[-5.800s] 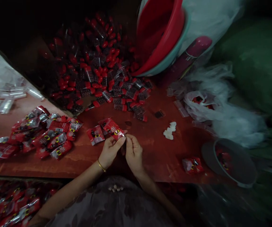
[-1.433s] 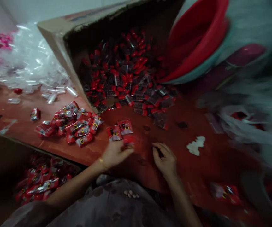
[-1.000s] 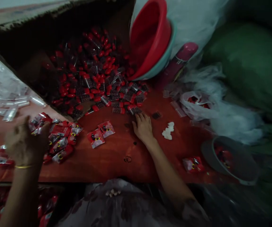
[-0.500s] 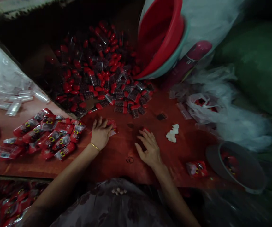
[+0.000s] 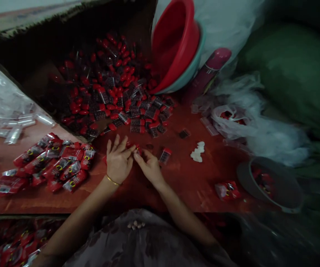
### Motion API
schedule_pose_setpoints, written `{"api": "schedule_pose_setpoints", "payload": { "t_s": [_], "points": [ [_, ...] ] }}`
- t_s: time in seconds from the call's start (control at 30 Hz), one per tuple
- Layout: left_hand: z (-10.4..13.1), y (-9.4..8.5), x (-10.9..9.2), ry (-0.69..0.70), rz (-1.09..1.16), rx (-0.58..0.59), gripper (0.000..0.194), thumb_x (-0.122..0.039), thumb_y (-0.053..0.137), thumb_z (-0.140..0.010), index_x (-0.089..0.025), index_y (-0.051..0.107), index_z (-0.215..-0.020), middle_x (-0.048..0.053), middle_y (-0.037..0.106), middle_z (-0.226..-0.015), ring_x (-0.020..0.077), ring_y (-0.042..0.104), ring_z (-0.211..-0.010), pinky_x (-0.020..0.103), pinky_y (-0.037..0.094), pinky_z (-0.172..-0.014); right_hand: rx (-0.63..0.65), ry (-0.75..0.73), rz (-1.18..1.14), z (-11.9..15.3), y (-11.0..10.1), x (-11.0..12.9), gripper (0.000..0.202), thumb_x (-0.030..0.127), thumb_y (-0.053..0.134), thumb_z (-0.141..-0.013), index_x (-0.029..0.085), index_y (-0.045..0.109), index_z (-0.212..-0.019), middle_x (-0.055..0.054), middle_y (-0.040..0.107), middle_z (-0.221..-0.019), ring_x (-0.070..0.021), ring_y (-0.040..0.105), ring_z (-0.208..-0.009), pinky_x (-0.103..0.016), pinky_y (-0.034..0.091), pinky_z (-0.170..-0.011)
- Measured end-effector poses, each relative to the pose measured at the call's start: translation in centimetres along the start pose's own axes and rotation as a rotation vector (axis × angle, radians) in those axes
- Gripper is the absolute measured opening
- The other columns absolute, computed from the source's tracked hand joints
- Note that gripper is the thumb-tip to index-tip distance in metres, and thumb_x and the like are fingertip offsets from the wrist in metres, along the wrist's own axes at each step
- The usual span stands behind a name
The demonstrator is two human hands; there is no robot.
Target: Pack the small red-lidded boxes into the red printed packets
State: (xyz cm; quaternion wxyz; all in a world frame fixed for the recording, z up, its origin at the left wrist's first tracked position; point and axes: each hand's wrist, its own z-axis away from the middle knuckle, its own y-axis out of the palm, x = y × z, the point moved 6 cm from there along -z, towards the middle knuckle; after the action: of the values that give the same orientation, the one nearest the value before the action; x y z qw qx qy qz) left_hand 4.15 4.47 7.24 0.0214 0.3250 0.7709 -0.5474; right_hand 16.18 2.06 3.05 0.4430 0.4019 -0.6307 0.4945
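My left hand (image 5: 118,161), with a gold bracelet at the wrist, lies over the red table, its fingers spread around a small red packet (image 5: 134,147). The thumb and fingertips of my right hand (image 5: 149,167) pinch the right side of that packet. Much of the packet is covered by the fingers. A small clear container with a red cap (image 5: 165,155) lies just right of my right hand. Left of my left hand is a pile of red wrapped packets (image 5: 56,159).
A cardboard box (image 5: 34,89) on its side spills red-capped containers. Red and teal basins (image 5: 189,76), a pink spray can (image 5: 211,68), plastic bags (image 5: 277,137), a grey bowl (image 5: 277,193) and a white scrap (image 5: 198,152) are on the right. More packets (image 5: 23,241) are below the table edge.
My right hand has moved left to meet my left hand at the red packet. A red-capped container now shows on the table where my right hand was. The camera view has shifted slightly.
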Motion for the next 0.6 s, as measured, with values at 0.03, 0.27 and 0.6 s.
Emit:
{"api": "schedule_pose_setpoints", "payload": {
  "t_s": [0.03,0.27,0.6],
  "points": [
    [0.1,-0.1,-0.3,-0.016,0.039,-0.012,0.031,-0.026,0.051,-0.08,-0.029,0.064,-0.109,0.005,0.053,-0.131,0.0293,0.034,-0.13,0.053,0.019,-0.107,-0.02,0.011,-0.056,-0.1,0.1,-0.1,0.028,0.042,0.049,-0.084,0.017,0.061,-0.086,-0.001,0.064,-0.076,-0.014,0.058,-0.069,-0.024,0.046,-0.065],
    [1.8,3.4,0.6,-0.507,0.893,0.161,0.031,-0.041,0.06,-0.074,-0.015,0.07,-0.088,0.006,0.07,-0.084,0.019,0.062,-0.078,0.03,0.047,-0.075,-0.154,-0.012,-0.034,0.6,-1.2,-0.4,0.036,0.039,0.044,-0.085,0.019,0.044,-0.056,0.006,0.041,-0.051,-0.0081,0.037,-0.049,-0.02,0.032,-0.048],
    [3.7,5.7,-0.4,-1.101,1.478,0.083,0.035,-0.034,0.083,-0.041,-0.015,0.067,-0.066,-0.001,0.065,-0.062,0.0081,0.056,-0.055,0.021,0.045,-0.057,-0.153,-0.095,0.193,1.1,-1.4,-0.1,0.035,0.037,0.038,-0.089,0.02,0.042,-0.058,0.005,0.042,-0.052,-0.0089,0.039,-0.049,-0.021,0.029,-0.048]
  ]
}}
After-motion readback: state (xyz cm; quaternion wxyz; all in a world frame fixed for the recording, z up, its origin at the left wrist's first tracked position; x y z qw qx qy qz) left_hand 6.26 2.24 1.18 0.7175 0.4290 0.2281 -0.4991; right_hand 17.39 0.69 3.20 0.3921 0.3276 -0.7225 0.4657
